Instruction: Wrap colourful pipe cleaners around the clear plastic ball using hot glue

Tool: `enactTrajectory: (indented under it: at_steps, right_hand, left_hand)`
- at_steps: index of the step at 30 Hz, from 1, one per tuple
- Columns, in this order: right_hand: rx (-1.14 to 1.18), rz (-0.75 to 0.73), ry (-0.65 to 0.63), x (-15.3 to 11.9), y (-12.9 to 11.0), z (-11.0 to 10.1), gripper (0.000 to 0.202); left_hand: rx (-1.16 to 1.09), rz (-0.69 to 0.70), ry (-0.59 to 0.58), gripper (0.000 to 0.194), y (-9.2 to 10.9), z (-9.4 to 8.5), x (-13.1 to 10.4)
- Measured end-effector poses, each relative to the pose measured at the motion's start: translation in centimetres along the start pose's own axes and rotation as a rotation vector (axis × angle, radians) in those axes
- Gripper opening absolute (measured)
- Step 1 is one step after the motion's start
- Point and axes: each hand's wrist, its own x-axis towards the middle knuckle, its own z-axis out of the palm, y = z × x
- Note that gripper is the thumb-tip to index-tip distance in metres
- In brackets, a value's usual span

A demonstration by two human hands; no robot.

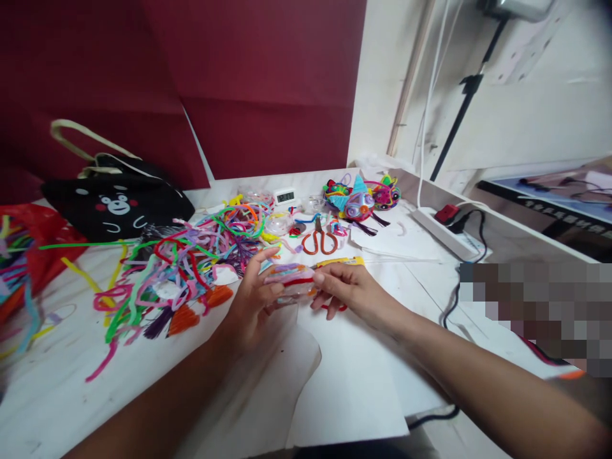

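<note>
Between my hands is a clear, rounded plastic piece (pixel 297 291) partly covered with pink, purple and orange fuzzy strips. My left hand (pixel 255 290) grips its left side, with the index finger raised. My right hand (pixel 347 287) is closed at its right end, thumb and finger pinching at a red pipe cleaner (pixel 302 281) that lies across the piece. A bit of red shows below the right fingers. Just beyond my hands lie orange-handled scissors (pixel 319 241) and a yellow tube or glue pen (pixel 340 261), partly hidden by my right hand.
A tangled heap of pipe cleaners (pixel 191 255) spreads on the left, with orange tassels (pixel 184 320). Behind stand a black bag (pixel 115 207), a small digital clock (pixel 285 196) and decorated animal-face crafts (pixel 358 203). A power strip (pixel 449 234) is at right. White sheets (pixel 349 389) lie under my arms.
</note>
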Motion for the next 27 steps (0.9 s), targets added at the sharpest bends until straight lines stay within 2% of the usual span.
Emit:
enactTrajectory:
  at_steps: [2, 8, 14, 19, 27]
  right_hand:
    - [-0.018, 0.006, 0.011, 0.1, -0.1, -0.1, 0.059]
    - [-0.039, -0.017, 0.009, 0.4, 0.3, -0.3, 0.059]
    - [-0.042, -0.012, 0.015, 0.2, 0.2, -0.2, 0.058]
    - [-0.042, -0.001, 0.022, 0.2, 0.1, -0.2, 0.061]
    - [-0.043, 0.008, 0.015, 0.1, 0.2, -0.1, 0.060]
  left_hand:
    - [0.005, 0.002, -0.021, 0.085, -0.1, -0.1, 0.0]
    - [-0.008, -0.008, -0.076, 0.062, -0.7, -0.5, 0.2]
    - [-0.011, 0.003, -0.105, 0.054, -0.8, -0.8, 0.2]
    - [-0.001, 0.002, -0.127, 0.059, -0.9, -1.0, 0.3]
    - [0.093, -0.009, -0.081, 0.070, -1.1, -1.2, 0.2]
